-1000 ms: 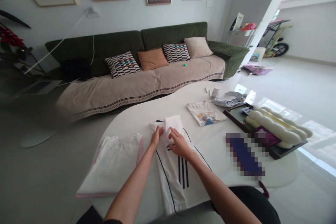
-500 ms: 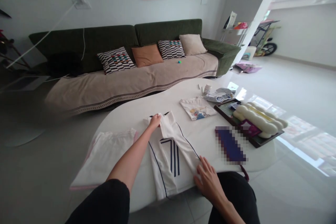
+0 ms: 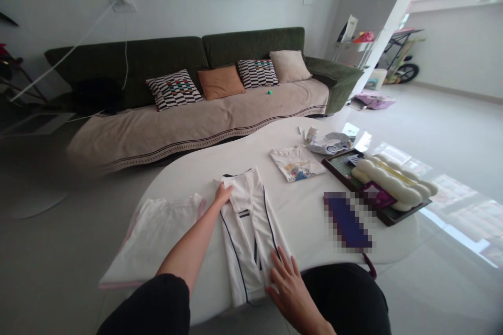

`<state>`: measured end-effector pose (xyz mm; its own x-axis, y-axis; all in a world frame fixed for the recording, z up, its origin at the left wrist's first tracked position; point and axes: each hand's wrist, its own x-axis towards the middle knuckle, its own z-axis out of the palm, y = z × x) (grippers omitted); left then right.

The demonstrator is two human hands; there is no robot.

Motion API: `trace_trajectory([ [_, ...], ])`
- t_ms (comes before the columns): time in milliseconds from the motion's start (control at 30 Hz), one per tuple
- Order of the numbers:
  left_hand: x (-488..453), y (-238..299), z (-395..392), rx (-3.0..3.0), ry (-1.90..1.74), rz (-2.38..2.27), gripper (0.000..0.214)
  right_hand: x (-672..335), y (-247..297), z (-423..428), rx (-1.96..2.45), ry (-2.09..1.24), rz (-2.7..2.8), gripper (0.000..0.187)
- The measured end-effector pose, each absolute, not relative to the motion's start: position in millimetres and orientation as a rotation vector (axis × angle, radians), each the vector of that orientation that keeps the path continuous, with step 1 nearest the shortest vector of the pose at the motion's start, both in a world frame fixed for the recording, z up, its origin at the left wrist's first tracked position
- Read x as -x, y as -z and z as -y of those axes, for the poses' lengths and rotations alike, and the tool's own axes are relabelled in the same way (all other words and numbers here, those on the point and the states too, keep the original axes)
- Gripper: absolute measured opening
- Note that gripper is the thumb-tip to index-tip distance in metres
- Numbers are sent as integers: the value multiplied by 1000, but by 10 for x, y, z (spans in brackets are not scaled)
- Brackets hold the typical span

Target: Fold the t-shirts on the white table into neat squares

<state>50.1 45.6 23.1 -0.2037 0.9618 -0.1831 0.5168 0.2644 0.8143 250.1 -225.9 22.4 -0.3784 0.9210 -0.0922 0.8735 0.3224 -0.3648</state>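
A white jersey (image 3: 240, 204) with navy piping lies on the table in front of me, its side panels brought in towards the middle. Dark printed stripes show in the gap between the panels. My left hand (image 3: 223, 192) is closed on the cloth at the upper left of the jersey; part of its fingers is hidden. Flat on the lower right panel rests my right hand (image 3: 286, 278), fingers spread. Left of the jersey lies a folded white garment (image 3: 157, 235) with pink edging. Beyond it to the right is a folded printed T-shirt (image 3: 296, 162).
The white table (image 3: 200, 167) has a rounded edge. On its right stand a dark tray (image 3: 387, 218) with a puffy cream item (image 3: 393, 180), a blurred-out dark blue object (image 3: 348, 222), and a crumpled plastic bag (image 3: 332, 142). Behind is a green sofa (image 3: 251, 42) with cushions.
The right panel of the jersey has moved left, covering most of the stripes, and my right hand has gone left with it. My left hand has shifted slightly left and down.
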Motion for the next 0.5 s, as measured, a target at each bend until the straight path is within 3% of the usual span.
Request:
trace_trajectory([
  [133,-499,-124,-346,-1361,-804,-1981,41,-2557,-148,2222,1696,-564,2445,32],
  [267,-602,-154,-391,-1398,-806,-2064,47,-2602,-101,2195,1696,-564,2425,44],
  [500,-640,-253,-259,-1680,-629,-2214,56,-2636,49,2198,1647,-517,2401,44],
])
